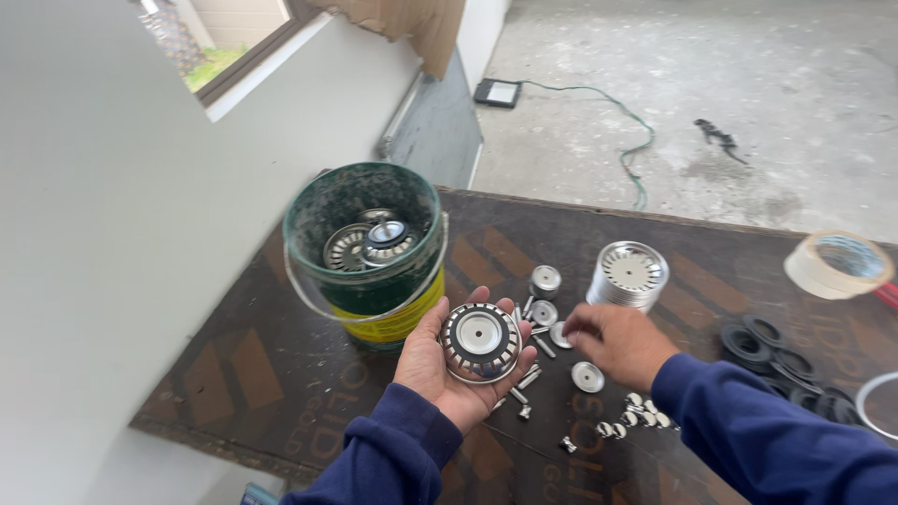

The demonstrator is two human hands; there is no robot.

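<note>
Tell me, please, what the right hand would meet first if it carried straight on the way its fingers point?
Probably the small round metal cap right at the fingertips of the right hand; depth is hard to judge.

right hand (613, 341) fingertips blurred, white ring (877, 404) cut by right edge, bucket (363, 245) contents indistinct
</note>
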